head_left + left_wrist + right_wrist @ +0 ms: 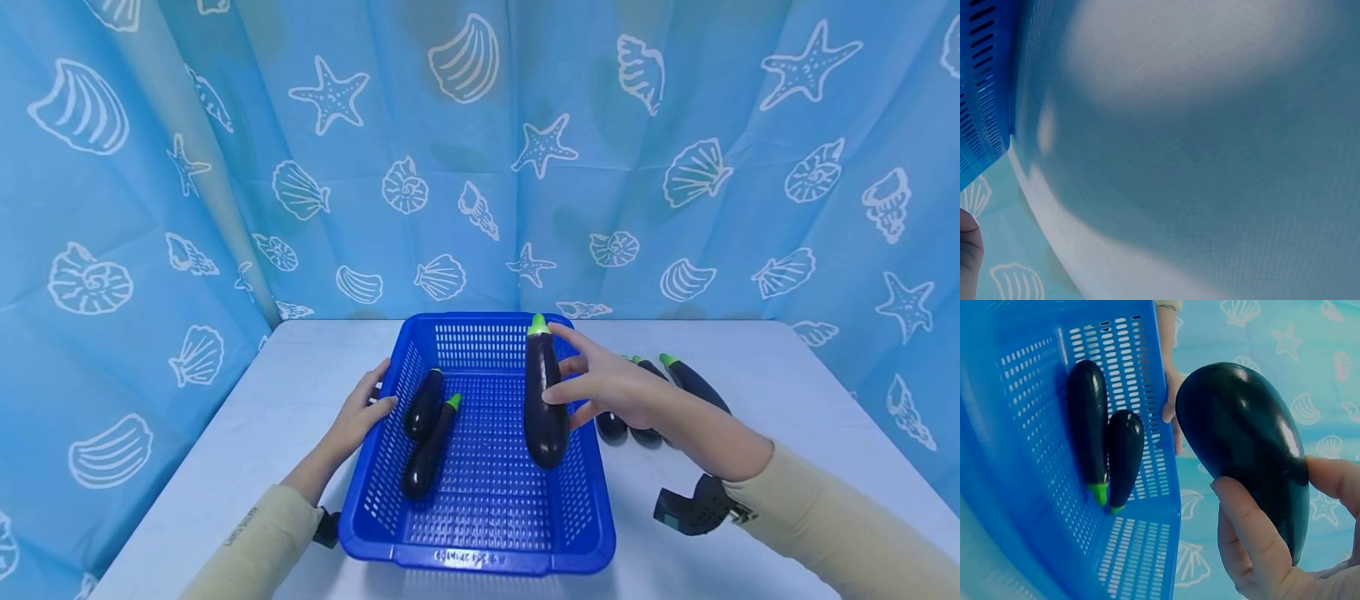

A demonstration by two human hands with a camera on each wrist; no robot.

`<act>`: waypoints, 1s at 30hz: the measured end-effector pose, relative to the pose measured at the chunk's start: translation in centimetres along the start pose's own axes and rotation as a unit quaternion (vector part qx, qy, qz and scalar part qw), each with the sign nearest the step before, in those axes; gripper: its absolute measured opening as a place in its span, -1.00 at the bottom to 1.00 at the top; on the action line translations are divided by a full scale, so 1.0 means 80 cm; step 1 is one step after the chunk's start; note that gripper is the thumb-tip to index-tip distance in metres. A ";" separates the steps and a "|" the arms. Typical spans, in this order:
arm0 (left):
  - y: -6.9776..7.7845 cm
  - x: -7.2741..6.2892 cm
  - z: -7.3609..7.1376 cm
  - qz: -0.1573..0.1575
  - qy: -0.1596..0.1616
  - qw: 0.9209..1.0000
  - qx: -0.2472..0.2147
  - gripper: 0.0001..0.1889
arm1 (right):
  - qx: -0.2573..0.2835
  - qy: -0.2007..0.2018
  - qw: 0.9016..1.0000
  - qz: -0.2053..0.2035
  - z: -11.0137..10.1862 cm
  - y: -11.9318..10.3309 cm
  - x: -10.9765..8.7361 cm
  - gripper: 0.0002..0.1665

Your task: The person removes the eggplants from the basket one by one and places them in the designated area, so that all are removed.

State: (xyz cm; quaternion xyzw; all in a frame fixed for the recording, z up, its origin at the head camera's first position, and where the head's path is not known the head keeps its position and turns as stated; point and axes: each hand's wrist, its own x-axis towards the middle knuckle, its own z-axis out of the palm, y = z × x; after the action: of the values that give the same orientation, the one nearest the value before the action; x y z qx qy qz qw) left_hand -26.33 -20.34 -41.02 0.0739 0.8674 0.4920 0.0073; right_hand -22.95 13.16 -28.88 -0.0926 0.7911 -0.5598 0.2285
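My right hand (607,383) grips a dark purple eggplant (543,400) with a bright green cap, fingers on one side and thumb on the other. It holds the eggplant nearly upright over the right part of a blue plastic basket (480,560). In the right wrist view the rounded end of this eggplant (1241,425) is close to the camera. Against the basket's left rim rests my left hand (363,408), its fingers loosely extended outside. Inside the basket, two more eggplants, a shorter one (423,406) and a longer one (431,450), lie by the left wall.
Right of the basket, several eggplants lie on the white table (765,375), including one (693,383) at the far right; my right forearm partly covers them. A blue curtain (480,167) with white shells and starfish hangs behind the table.
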 end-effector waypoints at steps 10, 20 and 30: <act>0.002 -0.001 0.001 0.002 0.001 1.000 0.003 -0.31 | -0.029 0.037 0.999 0.014 -0.033 0.029 -0.037 0.16; 0.002 0.000 -0.001 0.001 0.003 1.000 0.012 -0.31 | 0.021 0.015 0.999 0.033 -0.052 0.081 -0.056 0.14; 0.003 0.000 -0.002 0.006 -0.003 1.000 0.004 -0.32 | 0.019 0.016 0.997 0.079 -0.050 0.134 -0.057 0.12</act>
State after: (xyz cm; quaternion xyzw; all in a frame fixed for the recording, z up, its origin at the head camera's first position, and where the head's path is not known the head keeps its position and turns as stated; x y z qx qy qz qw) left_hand -26.28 -20.34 -40.77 0.0812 0.8688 0.4884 0.0068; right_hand -19.66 22.22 -36.60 -0.0168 0.7883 -0.5567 0.2614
